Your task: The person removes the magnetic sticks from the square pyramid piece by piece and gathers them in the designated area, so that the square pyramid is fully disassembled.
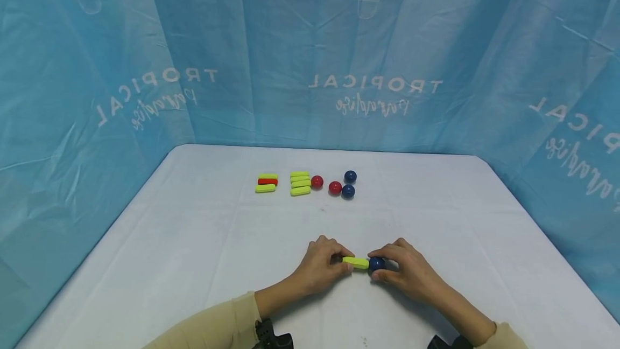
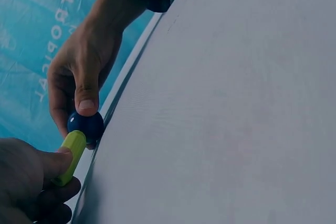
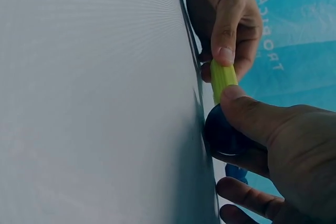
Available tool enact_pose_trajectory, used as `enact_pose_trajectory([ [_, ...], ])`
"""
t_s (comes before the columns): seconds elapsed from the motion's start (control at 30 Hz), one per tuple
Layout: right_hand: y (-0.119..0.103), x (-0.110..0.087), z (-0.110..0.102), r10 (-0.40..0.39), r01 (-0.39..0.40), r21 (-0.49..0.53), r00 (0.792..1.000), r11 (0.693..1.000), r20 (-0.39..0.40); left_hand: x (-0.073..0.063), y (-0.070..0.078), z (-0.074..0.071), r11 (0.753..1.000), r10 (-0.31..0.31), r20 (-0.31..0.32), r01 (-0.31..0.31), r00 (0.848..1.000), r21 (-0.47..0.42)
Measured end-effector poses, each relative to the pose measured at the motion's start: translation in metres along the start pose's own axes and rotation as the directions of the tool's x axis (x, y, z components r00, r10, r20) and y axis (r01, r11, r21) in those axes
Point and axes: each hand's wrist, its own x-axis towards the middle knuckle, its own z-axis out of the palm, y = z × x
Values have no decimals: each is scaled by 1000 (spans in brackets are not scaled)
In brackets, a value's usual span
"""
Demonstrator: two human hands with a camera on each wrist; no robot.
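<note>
My left hand pinches a short yellow-green stick between thumb and fingers, near the front middle of the table. Beside it my right hand holds a dark blue ball by thumb and fingertips. One end of the stick meets the ball's side, as the left wrist view also shows with the stick against the ball. In the right wrist view the right thumb lies over the ball where it joins the stick.
On the white table, farther back, lie several yellow-green sticks and one red stick. Right of them are two red balls and more blue balls. A blue curtain surrounds the table's back and sides.
</note>
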Motion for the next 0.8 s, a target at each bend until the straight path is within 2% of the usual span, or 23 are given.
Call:
enact_pose_trajectory([
  [0.1,-1,0,-2,28,-28,7,999,1000,26,-1,-12,-16,999,-40,-58,40,998,3],
  [0.2,-1,0,-4,54,-54,14,998,998,39,0,-35,-42,995,-92,-167,95,982,12],
  [0.3,0,-1,-4,64,-65,25,997,998,40,3,-58,-70,987,-148,-266,158,952,18],
  [0.4,1,-1,-5,64,-66,32,997,997,44,11,-78,-94,975,-205,-337,222,919,12],
  [0.5,2,-1,-4,62,-64,40,997,997,47,20,-98,-112,958,-252,-393,286,884,28],
  [0.6,2,-1,-3,57,-59,45,997,997,47,29,-113,-125,942,-265,-431,326,862,73],
  [0.67,3,-1,-3,53,-55,47,998,997,42,33,-119,-131,935,-260,-447,339,856,104],
  [0.8,5,-1,-3,48,-50,48,998,998,34,39,-128,-138,929,-248,-457,343,854,137],
])
